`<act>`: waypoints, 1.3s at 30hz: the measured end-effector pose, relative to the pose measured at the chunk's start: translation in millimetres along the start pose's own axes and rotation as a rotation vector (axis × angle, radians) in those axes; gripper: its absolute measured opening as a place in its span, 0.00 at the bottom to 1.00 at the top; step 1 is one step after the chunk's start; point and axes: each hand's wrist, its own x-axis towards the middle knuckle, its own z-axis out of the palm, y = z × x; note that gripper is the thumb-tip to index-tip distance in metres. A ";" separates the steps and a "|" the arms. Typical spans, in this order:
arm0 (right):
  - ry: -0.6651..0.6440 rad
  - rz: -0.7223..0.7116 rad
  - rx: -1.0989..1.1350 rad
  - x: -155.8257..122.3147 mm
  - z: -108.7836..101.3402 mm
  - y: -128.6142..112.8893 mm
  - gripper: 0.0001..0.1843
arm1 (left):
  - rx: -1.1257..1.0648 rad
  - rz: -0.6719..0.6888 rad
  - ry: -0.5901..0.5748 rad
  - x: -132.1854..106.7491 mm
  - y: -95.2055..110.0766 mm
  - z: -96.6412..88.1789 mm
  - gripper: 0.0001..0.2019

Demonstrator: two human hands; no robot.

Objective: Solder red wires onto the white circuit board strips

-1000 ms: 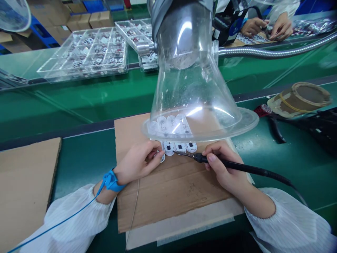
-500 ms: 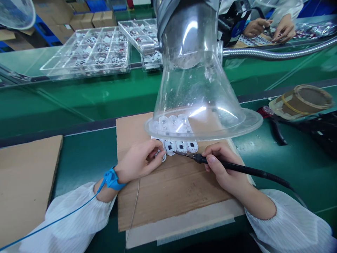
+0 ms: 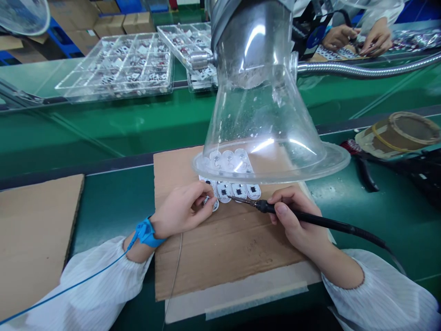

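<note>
My right hand (image 3: 299, 218) grips a soldering iron (image 3: 263, 206) like a pen. Its tip points left and rests at or just over the lower edge of the white circuit boards (image 3: 239, 190), which are rounded and carry black chips. My left hand (image 3: 188, 207) is closed in a pinch at the left end of these boards, partly covering one. A thin grey solder wire (image 3: 178, 262) trails out from beneath this hand; its end at the fingertips is hard to make out. The boards lie on a cardboard sheet (image 3: 234, 248), their far part seen through a clear hood.
A clear fume hood (image 3: 265, 124) hangs low over the boards. Another cardboard sheet (image 3: 34, 239) lies left. At right are a cardboard spool (image 3: 396, 135) and dark cables. Compartment trays (image 3: 120, 66) stand across the bench, where a co-worker's hands (image 3: 375, 39) work. A blue cord (image 3: 76, 280) runs from my left wristband.
The view has shifted slightly, moving the scene a little to the right. Both hands keep nearly the same pose, with the iron's tip still at the boards.
</note>
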 end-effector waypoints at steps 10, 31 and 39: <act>-0.052 -0.017 -0.004 2.0 1.7 -0.2 0.05 | 0.003 0.024 0.002 0.8 0.9 -1.2 0.07; -0.061 0.008 -0.021 -2.4 -1.5 7.9 0.04 | -0.123 -0.013 0.123 -23.3 -20.5 -25.9 0.05; 0.059 -0.016 0.093 1.7 3.6 -15.0 0.07 | -0.086 0.027 0.121 -28.5 -12.8 -19.3 0.07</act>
